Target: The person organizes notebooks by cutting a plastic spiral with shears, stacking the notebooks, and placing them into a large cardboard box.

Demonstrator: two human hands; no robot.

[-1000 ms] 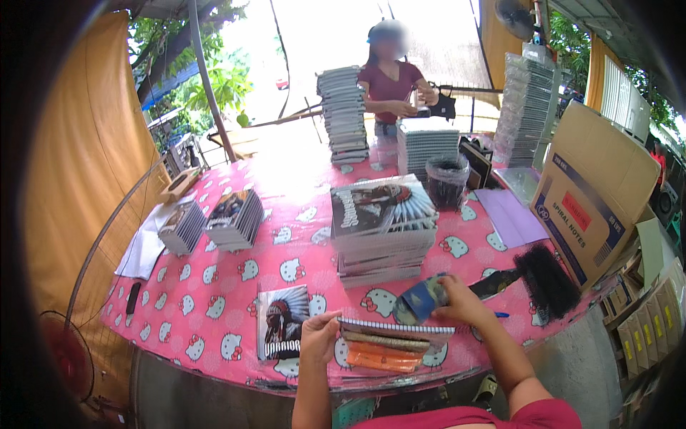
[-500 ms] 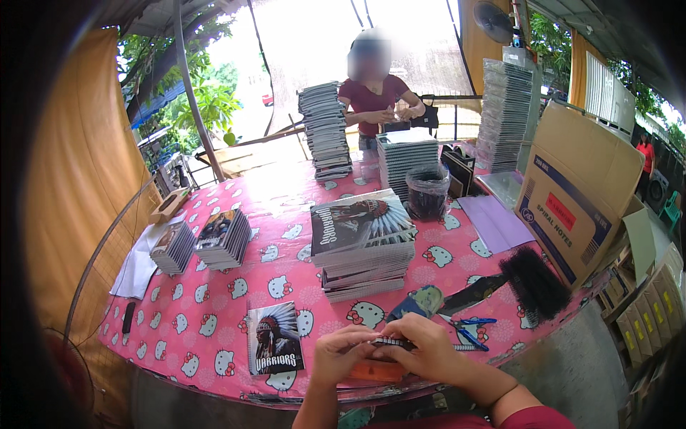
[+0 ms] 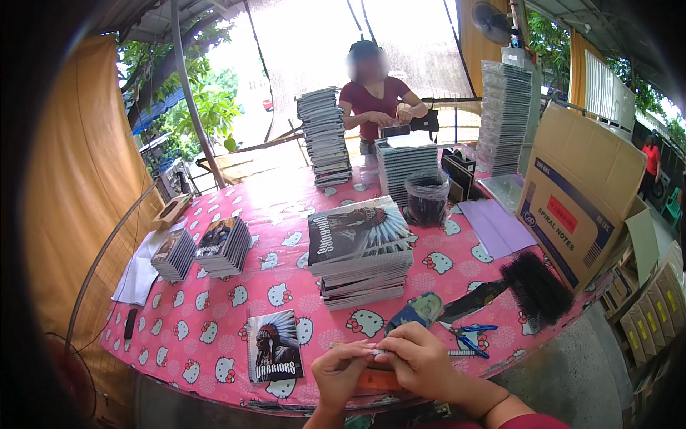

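Near the table's front edge, both my hands are pinched close together on a small spiral notebook with orange on its cover (image 3: 377,382). My left hand (image 3: 339,370) grips its left side and my right hand (image 3: 420,361) its right, thumbs meeting at the top edge. My fingers hide most of it. Left of them lies a spiral notebook with a feathered-headdress cover (image 3: 276,347), flat on the table. Blue-handled pliers (image 3: 473,339) rest just right of my right hand, beside a white coil (image 3: 461,352). A blue-and-yellow patterned pouch-like item (image 3: 416,312) lies beyond my fingers.
A large notebook stack (image 3: 361,250) stands mid-table; two smaller stacks (image 3: 223,247) are at left. Black coils (image 3: 534,289) lie at right, before an open carton (image 3: 564,207). A lined bucket (image 3: 427,199) and tall stacks (image 3: 323,136) stand farther back. A co-worker (image 3: 375,104) stands opposite.
My fingers have drawn closer over the notebook's top edge, and the dark coiled edge seen before is now mostly covered. The co-worker's hands have lowered to a dark object on the stack.
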